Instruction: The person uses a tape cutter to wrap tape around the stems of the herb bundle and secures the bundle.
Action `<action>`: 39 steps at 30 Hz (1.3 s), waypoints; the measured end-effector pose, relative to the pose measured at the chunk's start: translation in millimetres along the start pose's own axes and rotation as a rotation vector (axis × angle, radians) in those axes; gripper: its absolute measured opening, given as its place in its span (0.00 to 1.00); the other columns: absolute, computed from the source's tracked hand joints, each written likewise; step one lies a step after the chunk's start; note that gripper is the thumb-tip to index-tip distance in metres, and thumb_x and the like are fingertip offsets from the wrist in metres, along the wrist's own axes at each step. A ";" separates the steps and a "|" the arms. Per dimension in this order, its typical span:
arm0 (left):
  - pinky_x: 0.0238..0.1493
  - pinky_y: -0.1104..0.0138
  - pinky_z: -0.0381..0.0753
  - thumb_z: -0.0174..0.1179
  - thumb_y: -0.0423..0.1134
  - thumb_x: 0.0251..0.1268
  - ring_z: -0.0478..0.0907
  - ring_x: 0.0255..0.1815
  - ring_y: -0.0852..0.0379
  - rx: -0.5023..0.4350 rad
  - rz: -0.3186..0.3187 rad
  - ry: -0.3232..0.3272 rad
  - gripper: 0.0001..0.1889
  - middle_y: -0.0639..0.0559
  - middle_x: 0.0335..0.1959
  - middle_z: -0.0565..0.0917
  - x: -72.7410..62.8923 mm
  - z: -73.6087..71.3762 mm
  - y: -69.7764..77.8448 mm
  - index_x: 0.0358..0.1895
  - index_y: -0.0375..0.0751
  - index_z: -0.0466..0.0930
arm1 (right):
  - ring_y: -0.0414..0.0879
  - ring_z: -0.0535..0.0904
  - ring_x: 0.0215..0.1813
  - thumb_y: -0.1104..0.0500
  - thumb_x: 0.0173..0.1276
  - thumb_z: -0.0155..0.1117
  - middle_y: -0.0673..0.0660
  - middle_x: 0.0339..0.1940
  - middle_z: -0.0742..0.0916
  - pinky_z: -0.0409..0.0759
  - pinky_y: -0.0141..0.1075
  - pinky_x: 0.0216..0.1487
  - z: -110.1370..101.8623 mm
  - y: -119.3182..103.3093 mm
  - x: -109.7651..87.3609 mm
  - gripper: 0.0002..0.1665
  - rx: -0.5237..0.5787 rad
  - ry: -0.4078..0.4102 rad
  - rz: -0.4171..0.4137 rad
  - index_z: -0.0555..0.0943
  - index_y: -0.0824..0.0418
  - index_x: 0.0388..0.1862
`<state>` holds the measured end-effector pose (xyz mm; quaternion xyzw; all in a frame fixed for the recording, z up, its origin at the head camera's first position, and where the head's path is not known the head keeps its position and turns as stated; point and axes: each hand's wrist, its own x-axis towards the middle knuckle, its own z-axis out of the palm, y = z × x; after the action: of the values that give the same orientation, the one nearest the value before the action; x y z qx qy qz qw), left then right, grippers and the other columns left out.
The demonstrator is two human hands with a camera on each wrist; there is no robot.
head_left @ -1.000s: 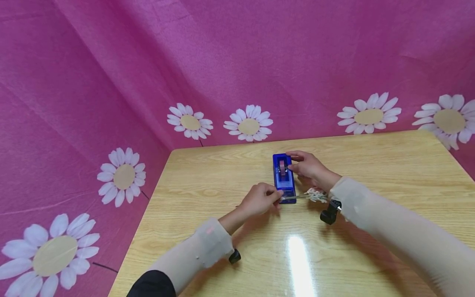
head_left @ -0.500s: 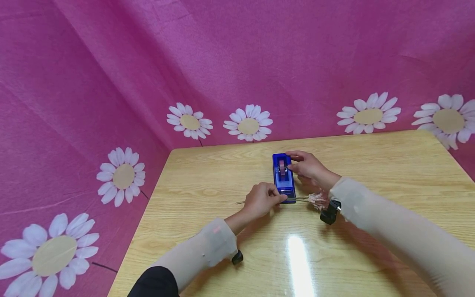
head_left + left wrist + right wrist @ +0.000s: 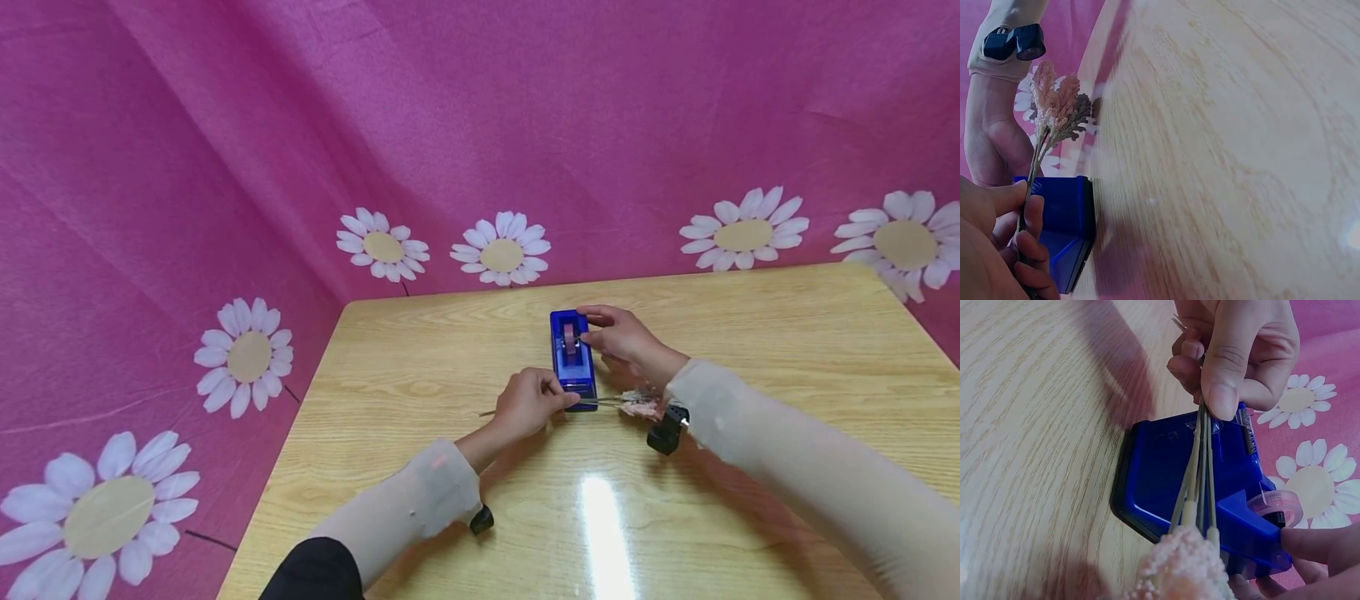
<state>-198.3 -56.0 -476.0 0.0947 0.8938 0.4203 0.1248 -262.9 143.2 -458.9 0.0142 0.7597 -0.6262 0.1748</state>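
A blue tape dispenser (image 3: 573,372) stands on the wooden table with a roll of clear tape (image 3: 1290,503) in it. My right hand (image 3: 628,342) grips its far right side, thumb beside the roll. At the dispenser's near end, my left hand (image 3: 527,404) pinches the thin stems (image 3: 1202,465) of a small bunch of flowers between thumb and fingers. Pinkish and darker flower heads (image 3: 1057,103) point right, toward the right wrist, and the stem ends stick out left of the hand. The stems cross over the dispenser's cutter end; whether they touch it, I cannot tell.
The light wooden table (image 3: 420,358) reaches back to a pink curtain (image 3: 600,125) printed with white daisies. A black wrist camera (image 3: 667,429) hangs under the right wrist, close to the flower heads. Light glares off the table's near part.
The bunch has turned in my left hand: pinkish heads now show where white ones did. That hand has shifted slightly right, and stem ends show more behind it. The right hand stays put.
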 end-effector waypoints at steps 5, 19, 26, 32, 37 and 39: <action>0.17 0.69 0.63 0.72 0.48 0.66 0.73 0.15 0.63 0.021 0.002 0.027 0.16 0.49 0.21 0.87 -0.9 2.3 -0.5 0.22 0.48 0.82 | 0.43 0.75 0.35 0.67 0.79 0.55 0.64 0.82 0.65 0.72 0.33 0.27 -0.8 0.1 0.1 0.35 0.017 -0.003 0.016 0.63 0.57 0.82; 0.22 0.68 0.63 0.73 0.47 0.64 0.69 0.20 0.64 0.080 0.010 0.083 0.17 0.61 0.15 0.74 -7.8 17.4 -21.0 0.20 0.50 0.79 | 0.49 0.76 0.47 0.66 0.80 0.55 0.64 0.82 0.64 0.71 0.34 0.27 1.5 3.2 0.4 0.35 0.024 -0.013 0.007 0.62 0.57 0.83; 0.21 0.69 0.66 0.74 0.47 0.63 0.71 0.18 0.64 0.020 0.002 0.045 0.16 0.58 0.16 0.79 -8.5 12.6 -16.1 0.21 0.49 0.80 | 0.64 0.72 0.71 0.67 0.79 0.56 0.68 0.82 0.64 0.80 0.44 0.55 -0.2 2.9 2.3 0.34 -0.025 0.006 -0.006 0.63 0.59 0.82; 0.17 0.68 0.71 0.74 0.44 0.63 0.76 0.12 0.58 0.006 0.009 0.006 0.14 0.51 0.19 0.84 -13.0 9.2 -9.5 0.23 0.49 0.80 | 0.64 0.70 0.73 0.68 0.77 0.57 0.70 0.81 0.64 0.75 0.52 0.66 0.1 2.3 2.6 0.35 -0.007 0.007 -0.032 0.63 0.62 0.81; 0.19 0.66 0.73 0.75 0.44 0.62 0.81 0.14 0.49 0.011 0.003 -0.029 0.12 0.49 0.21 0.85 -16.5 5.7 -4.7 0.26 0.49 0.81 | 0.66 0.69 0.74 0.68 0.77 0.58 0.71 0.81 0.64 0.72 0.55 0.71 -0.7 2.5 2.9 0.35 -0.010 0.003 -0.040 0.64 0.64 0.80; 0.19 0.67 0.72 0.74 0.44 0.63 0.80 0.15 0.50 0.010 -0.007 -0.057 0.10 0.48 0.21 0.85 -18.1 3.5 -2.5 0.28 0.49 0.84 | 0.66 0.69 0.74 0.68 0.77 0.58 0.71 0.81 0.64 0.71 0.55 0.71 -1.0 2.6 2.8 0.35 -0.013 0.001 -0.042 0.64 0.64 0.80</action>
<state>-180.2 -60.0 -477.4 0.1042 0.8923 0.4124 0.1513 -265.1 144.1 -462.0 -0.0026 0.7638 -0.6250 0.1611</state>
